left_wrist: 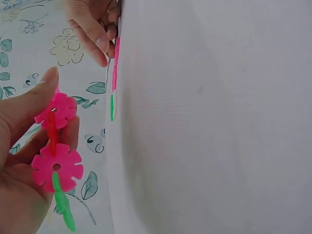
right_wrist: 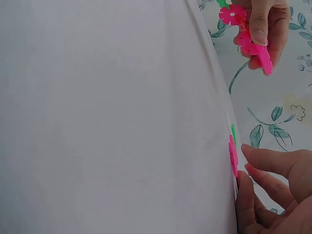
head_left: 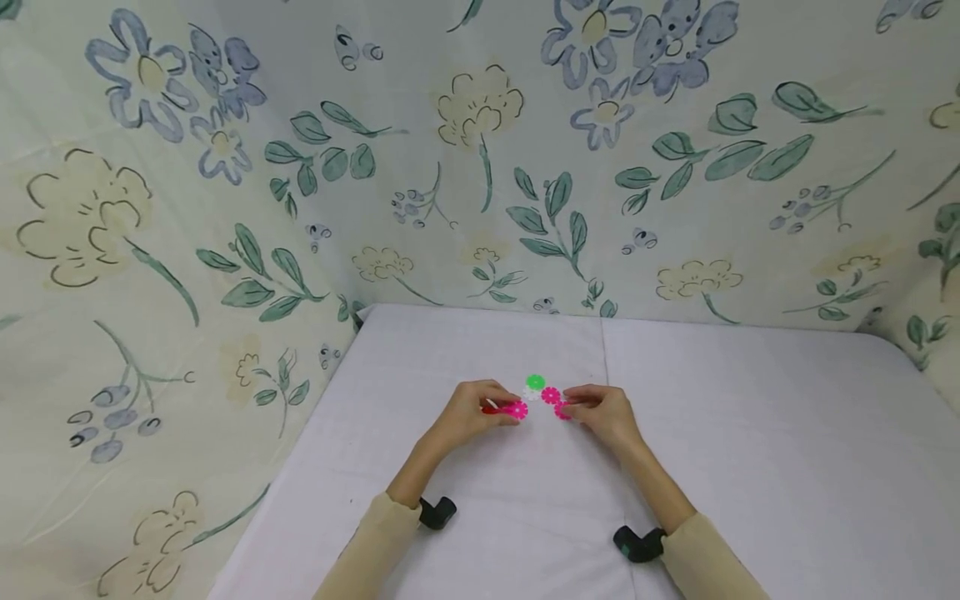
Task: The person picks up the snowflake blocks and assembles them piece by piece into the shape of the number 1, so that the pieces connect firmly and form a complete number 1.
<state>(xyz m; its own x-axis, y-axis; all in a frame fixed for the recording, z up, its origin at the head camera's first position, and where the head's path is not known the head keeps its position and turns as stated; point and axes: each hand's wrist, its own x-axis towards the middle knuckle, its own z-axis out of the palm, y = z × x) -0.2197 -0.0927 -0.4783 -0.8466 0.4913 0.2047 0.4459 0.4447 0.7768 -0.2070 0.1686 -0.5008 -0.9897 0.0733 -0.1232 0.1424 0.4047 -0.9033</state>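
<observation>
My left hand pinches a short chain of notched plastic flower discs joined edge to edge. In the left wrist view the chain shows a pink disc, a red disc seen edge-on, and a green disc at its lower end. Over the table, my right hand reaches with fingers slightly apart to a pink disc, partly covered by the fingertips. Beside it lie another pink disc, a white disc and a green disc.
A white cloth covers the table, with a crease running from its back edge. Flowered fabric hangs behind and at the sides. Each wrist wears a black camera mount, such as the right one.
</observation>
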